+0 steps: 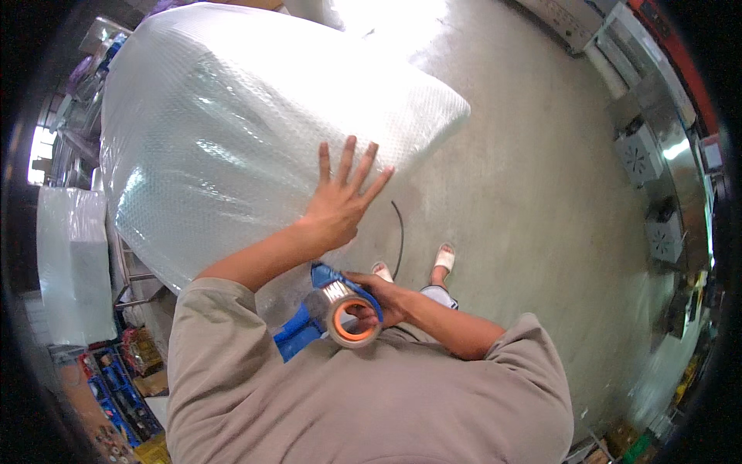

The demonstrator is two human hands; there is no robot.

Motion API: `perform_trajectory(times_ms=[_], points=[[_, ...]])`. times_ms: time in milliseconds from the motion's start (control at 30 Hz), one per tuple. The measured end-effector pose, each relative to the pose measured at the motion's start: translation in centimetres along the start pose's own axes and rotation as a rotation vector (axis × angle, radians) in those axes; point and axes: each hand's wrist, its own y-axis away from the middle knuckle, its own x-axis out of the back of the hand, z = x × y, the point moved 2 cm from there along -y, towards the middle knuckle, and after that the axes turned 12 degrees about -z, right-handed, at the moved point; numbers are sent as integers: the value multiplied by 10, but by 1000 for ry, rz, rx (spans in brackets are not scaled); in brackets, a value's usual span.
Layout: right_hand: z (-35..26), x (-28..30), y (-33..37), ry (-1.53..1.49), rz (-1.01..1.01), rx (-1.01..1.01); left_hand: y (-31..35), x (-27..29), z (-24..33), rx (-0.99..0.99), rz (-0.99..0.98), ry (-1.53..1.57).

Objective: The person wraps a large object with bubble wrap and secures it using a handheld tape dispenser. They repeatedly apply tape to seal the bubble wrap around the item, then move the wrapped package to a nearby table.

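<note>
Hands (340, 203) by bubble wrap (232, 147), cord (402, 238) below

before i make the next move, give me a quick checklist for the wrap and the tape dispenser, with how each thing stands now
1. Left hand on the bubble wrap: ok, it looks to rest there with fingers spread.
2. Right hand holding the tape dispenser: ok.
3. Tape roll on the dispenser: ok, it sits around the orange core.
4. Loose tape end free to pull: cannot tell, it doesn't show clearly.
5. Floor near the feet: not ok, a dark cord lies close by the left sandal.
</note>
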Motion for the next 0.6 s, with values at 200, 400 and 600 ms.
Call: perform_trajectory(times_ms=[200, 400, 600], points=[[-41, -33, 33, 1411, 183, -197, 12, -1, -9, -89, 8, 50], [-121, 10, 164, 1002, 272, 305, 57, -15, -12, -2, -44, 164], [-140, -1, 188, 1101, 226, 630, 91, 9, -16, -8, 136, 285]])
